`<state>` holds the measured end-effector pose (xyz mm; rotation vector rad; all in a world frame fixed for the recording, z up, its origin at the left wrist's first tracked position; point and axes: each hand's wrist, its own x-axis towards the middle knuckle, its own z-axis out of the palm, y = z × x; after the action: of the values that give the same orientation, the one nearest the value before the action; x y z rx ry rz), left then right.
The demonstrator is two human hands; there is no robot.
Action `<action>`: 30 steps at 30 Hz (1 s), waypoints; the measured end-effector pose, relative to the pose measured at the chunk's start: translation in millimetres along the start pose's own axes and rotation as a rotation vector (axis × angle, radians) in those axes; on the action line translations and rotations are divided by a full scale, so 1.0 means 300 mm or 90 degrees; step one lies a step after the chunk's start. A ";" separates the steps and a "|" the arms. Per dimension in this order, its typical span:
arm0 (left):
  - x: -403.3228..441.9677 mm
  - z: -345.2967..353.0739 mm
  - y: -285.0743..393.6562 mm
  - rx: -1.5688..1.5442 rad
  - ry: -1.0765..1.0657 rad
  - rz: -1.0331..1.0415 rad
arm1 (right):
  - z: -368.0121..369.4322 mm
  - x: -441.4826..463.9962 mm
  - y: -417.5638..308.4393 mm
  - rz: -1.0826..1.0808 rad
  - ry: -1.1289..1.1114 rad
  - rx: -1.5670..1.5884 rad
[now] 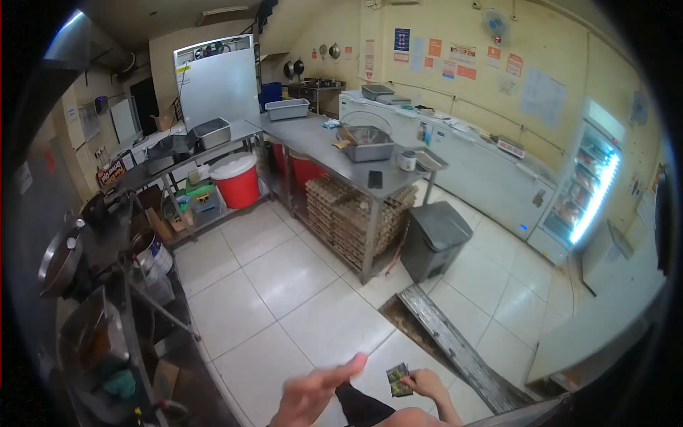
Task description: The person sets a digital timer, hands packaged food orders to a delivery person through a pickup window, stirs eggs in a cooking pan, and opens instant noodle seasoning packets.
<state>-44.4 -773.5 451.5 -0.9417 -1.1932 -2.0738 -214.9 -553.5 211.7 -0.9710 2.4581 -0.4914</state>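
Observation:
My right hand (pixel 428 384) is low in the view, its fingers closed on small black packets (pixel 399 380) with yellow-green print. They look flat and overlap one another; their exact kind and contents I cannot make out. To the left, my left hand (pixel 316 390) is raised over the tiled floor, slightly blurred, with its fingers stretched out toward the right. Nothing shows in it, and it stays apart from the packets. Dark clothing (pixel 361 406) is visible between the two hands.
A steel table (pixel 320 146) carries a basin (pixel 366 151), a phone (pixel 375 179) and a jar (pixel 407 161). Egg trays (pixel 341 213) are stacked underneath, beside a grey bin (pixel 435 242). A floor channel with a loose metal cover (pixel 455 345) runs right. Shelves with pans line the left.

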 end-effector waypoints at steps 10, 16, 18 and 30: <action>-0.027 -1.086 -0.464 0.259 0.659 -0.596 | -0.390 1.183 -0.562 -0.378 -0.132 0.206; 0.170 -1.648 -0.425 0.030 0.654 -0.482 | -0.489 1.816 -0.876 -0.499 -0.278 0.189; 0.242 -1.835 -0.442 0.061 0.667 -0.479 | -0.469 2.001 -0.930 -0.496 -0.262 0.161; 0.722 -2.911 -0.777 0.033 0.519 -0.610 | -0.554 2.925 -1.008 -0.044 0.008 0.323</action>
<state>-603.9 -1470.9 197.9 0.6574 -1.2996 -2.6492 -708.3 -1356.1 253.0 -0.8339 2.1486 -1.0800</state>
